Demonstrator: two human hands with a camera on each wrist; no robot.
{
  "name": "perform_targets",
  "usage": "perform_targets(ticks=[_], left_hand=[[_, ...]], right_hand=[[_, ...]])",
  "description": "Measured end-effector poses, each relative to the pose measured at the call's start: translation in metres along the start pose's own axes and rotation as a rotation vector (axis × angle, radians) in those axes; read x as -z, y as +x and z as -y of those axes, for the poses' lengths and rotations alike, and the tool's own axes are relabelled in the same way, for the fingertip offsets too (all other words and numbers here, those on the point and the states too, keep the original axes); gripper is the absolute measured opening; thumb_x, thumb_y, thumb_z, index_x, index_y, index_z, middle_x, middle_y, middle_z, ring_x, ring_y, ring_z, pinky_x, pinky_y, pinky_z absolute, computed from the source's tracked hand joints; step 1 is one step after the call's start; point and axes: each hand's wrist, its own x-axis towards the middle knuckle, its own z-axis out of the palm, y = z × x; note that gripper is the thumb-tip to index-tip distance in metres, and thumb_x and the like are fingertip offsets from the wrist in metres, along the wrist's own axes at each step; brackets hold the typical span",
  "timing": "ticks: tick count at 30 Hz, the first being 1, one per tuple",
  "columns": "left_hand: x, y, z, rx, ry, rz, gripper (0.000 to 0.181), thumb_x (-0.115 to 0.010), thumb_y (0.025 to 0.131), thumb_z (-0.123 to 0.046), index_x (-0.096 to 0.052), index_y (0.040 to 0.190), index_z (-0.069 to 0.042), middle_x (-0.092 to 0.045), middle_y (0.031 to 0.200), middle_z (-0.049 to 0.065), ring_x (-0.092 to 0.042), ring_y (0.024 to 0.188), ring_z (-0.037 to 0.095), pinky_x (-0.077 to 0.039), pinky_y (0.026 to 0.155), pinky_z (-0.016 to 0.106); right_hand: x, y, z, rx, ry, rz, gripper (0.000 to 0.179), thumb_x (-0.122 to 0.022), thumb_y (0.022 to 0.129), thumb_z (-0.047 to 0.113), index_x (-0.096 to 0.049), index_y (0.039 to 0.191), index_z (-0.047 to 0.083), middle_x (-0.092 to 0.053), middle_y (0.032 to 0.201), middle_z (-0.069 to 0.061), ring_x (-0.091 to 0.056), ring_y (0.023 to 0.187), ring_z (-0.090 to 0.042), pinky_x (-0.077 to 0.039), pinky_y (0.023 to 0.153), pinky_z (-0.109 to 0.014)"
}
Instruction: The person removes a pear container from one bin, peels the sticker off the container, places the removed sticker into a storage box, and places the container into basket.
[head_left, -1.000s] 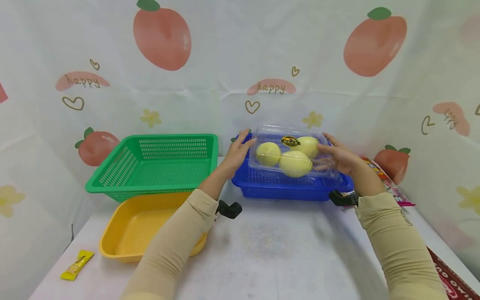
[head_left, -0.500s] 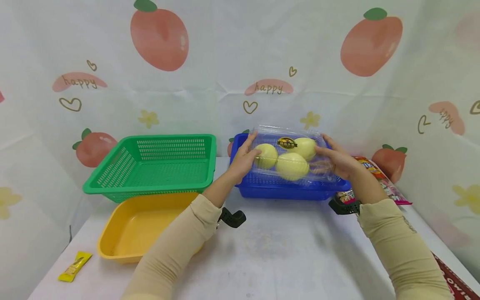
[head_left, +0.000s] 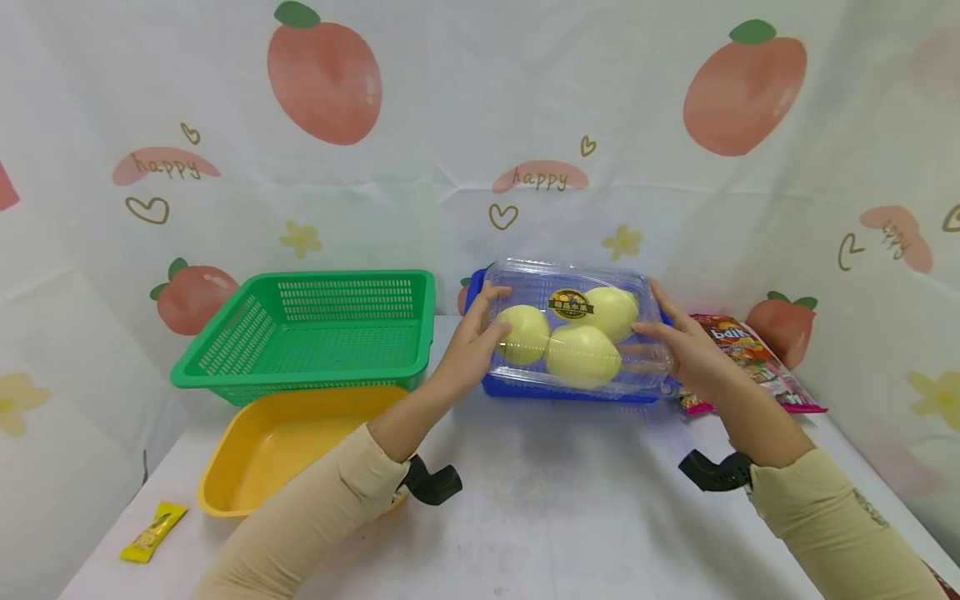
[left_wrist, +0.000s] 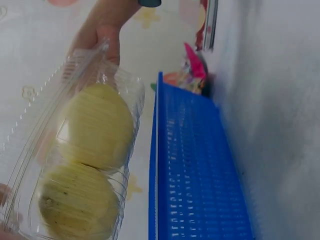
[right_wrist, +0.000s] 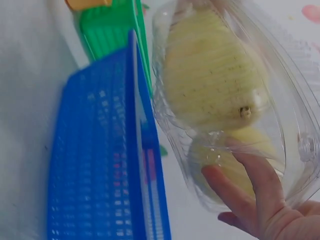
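A clear plastic fruit box (head_left: 540, 287) with a black and gold label (head_left: 570, 305) is held up between both hands. Inside lie three pale yellow fruits (head_left: 583, 357), round and smooth. My left hand (head_left: 468, 346) grips the box's left end, thumb at the near side. At the opposite end, my right hand (head_left: 690, 346) holds it with fingers spread round the corner, some underneath as the right wrist view shows. Behind and below the box stands a blue basket (left_wrist: 200, 165), mostly covered by it in the head view; both wrist views show a gap between them.
A green basket (head_left: 330, 346) stands at the back left, with a yellow basin (head_left: 255, 458) in front of it. A small yellow packet (head_left: 153, 532) lies at the table's left. Colourful snack bags (head_left: 757, 362) lean at the right by the patterned curtain.
The box has come toward me and lower in the head view, from over the blue basket to past its front rim. The left hand has closed further round its end.
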Motion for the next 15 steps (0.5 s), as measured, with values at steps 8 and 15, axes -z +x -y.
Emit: perform_targets(ticks=[8,15], left_hand=[[0.001,-0.045,-0.005,-0.020,-0.022,0.018,0.045,-0.039,0.096,-0.011,-0.033,0.139,-0.019,0.006,0.158,-0.002,0.001,0.146,0.020,-0.007,0.118,0.048],[0.003,-0.080,-0.002,0.029,0.011,0.006,0.046,-0.040,0.097,-0.014,-0.031,0.140,-0.028,0.007,0.158,-0.006,0.001,0.146,0.020,-0.008,0.117,0.052]], right_hand=[[-0.019,-0.030,-0.008,-0.007,-0.093,-0.033,0.072,-0.047,0.097,0.028,0.005,0.139,0.056,0.026,0.154,-0.007,0.003,0.141,-0.045,-0.008,0.103,-0.074],[-0.032,-0.048,-0.016,-0.024,-0.122,-0.010,0.073,-0.046,0.098,0.027,0.007,0.140,0.055,0.016,0.154,-0.021,-0.021,0.135,-0.052,-0.015,0.098,-0.077]])
